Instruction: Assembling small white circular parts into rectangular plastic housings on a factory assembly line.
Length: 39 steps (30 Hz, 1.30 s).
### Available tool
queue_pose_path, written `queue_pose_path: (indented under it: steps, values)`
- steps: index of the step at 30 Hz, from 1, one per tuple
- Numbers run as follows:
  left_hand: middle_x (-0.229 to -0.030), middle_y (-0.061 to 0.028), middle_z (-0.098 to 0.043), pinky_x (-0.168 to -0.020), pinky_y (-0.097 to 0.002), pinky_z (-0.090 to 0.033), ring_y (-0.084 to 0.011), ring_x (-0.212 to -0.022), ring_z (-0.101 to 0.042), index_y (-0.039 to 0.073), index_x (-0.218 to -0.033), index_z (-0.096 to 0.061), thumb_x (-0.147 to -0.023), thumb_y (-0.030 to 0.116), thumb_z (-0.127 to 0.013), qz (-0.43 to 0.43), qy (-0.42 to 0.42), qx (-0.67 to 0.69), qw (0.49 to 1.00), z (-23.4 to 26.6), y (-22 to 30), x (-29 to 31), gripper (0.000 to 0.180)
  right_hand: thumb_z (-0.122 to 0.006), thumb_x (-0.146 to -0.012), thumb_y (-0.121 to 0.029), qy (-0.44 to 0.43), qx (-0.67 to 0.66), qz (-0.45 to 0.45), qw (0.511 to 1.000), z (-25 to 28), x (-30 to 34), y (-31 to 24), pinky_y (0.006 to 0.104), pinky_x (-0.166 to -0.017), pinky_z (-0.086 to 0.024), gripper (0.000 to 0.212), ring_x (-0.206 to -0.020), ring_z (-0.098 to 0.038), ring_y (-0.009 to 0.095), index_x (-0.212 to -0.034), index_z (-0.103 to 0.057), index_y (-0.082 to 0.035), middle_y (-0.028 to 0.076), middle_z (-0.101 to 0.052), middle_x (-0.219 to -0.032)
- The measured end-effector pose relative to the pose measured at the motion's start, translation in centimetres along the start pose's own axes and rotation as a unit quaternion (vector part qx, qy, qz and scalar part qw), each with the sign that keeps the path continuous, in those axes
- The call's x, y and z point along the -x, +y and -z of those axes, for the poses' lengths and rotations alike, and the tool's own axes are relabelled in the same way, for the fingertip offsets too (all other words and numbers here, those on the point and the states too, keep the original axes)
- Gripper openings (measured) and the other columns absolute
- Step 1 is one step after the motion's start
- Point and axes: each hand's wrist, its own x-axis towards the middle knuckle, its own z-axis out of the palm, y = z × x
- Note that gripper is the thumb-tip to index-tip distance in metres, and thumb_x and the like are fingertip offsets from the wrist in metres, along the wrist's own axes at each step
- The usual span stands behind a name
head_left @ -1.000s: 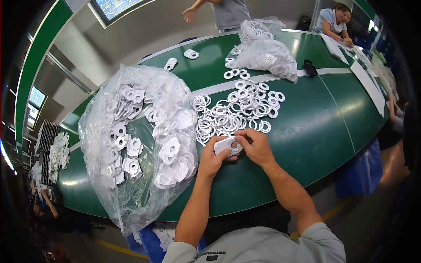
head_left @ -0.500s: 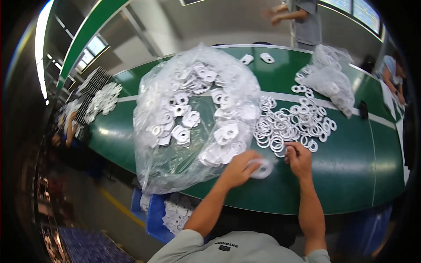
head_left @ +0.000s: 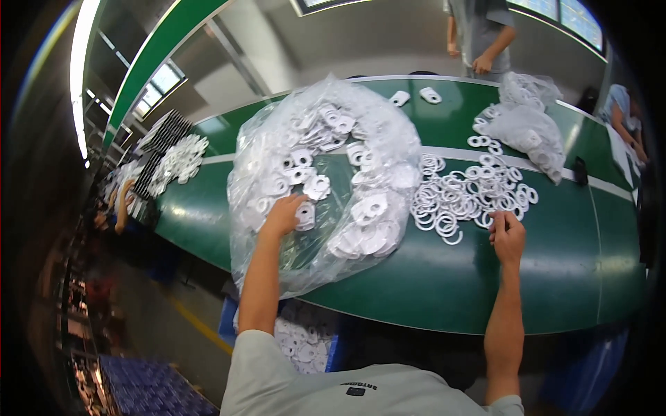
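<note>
Counter (head_left: 409, 281) stretches to round edge (head_left: 444, 331). Left hand (head_left: 282, 215) at white piece (head_left: 306, 217), right hand (head_left: 509, 236) curled by rings (head_left: 466, 201); can't tell grips.

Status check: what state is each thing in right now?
Big bag: open, spread wide
Plates: loose, mostly in big bag
Rings: loose, heaped
Small bag: bulging, closure unclear
Blue bin: open, holding white parts
Left hand: at plates, grip unclear
Right hand: curled beside rings, grip unclear
</note>
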Motion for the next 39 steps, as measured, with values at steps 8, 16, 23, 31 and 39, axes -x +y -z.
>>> queue_pose_path:
  steps: [8,16,23,31,39]
  values:
    - [-0.103,-0.0169,-0.056,-0.083,-0.0428,-0.046,-0.037,-0.098,-0.055,0.012,-0.108,-0.062,-0.063,0.029,-0.082,0.127,-0.206,-0.082,0.967,2.0,0.6,-0.2,0.052,-0.052,-0.097,-0.026,0.084,-0.026,-0.044,0.995,2.5,-1.2,0.3,0.0209,-0.04,-0.034,0.031,-0.044,-0.044,0.005,-0.085,-0.064,-0.001,0.0,-0.052,-0.057]
    - [-0.094,-0.0133,-0.062,-0.08,-0.0374,-0.047,-0.031,-0.086,-0.06,0.005,-0.109,-0.061,-0.068,0.025,-0.081,0.135,-0.086,0.166,0.973,5.2,1.7,-3.5,0.05,-0.051,-0.097,-0.023,0.048,-0.01,-0.046,0.998,1.2,-1.4,-0.6,0.0197,-0.038,-0.031,0.027,-0.043,-0.042,0.004,-0.086,-0.064,-0.001,-0.001,-0.051,-0.057]
    - [-0.127,-0.0254,-0.047,-0.101,-0.0442,-0.038,-0.0389,-0.119,-0.046,0.004,-0.133,-0.042,-0.064,0.044,-0.082,0.214,0.016,-0.048,0.975,7.4,-14.4,-11.2,0.089,-0.059,-0.088,-0.011,-0.198,0.138,0.215,0.946,-9.7,-9.6,-14.5,0.0247,-0.05,-0.039,0.013,-0.052,-0.05,0.01,-0.086,-0.063,0.001,0.004,-0.056,-0.063]
    - [-0.143,-0.0326,-0.028,-0.106,-0.0459,-0.033,-0.0415,-0.133,-0.032,0.002,-0.148,0.0,-0.053,0.061,-0.082,0.357,0.027,0.142,0.923,-1.0,-30.5,-16.9,0.138,-0.068,-0.079,-0.037,-0.233,0.244,0.244,0.909,-31.7,-28.6,-14.2,0.0363,-0.088,-0.047,0.062,-0.099,-0.058,0.028,-0.129,-0.05,-0.004,0.019,-0.056,-0.12]
    - [-0.109,-0.0219,-0.063,-0.088,-0.0358,-0.045,-0.0287,-0.101,-0.061,-0.004,-0.12,-0.055,-0.073,0.038,-0.071,0.413,0.008,0.206,0.887,-5.1,-33.2,-20.5,0.065,-0.069,-0.069,-0.059,-0.266,0.254,0.159,0.916,-48.3,-40.1,-10.0,0.039,-0.104,-0.036,0.095,-0.123,-0.046,0.038,-0.136,-0.041,0.001,0.028,-0.044,-0.136]
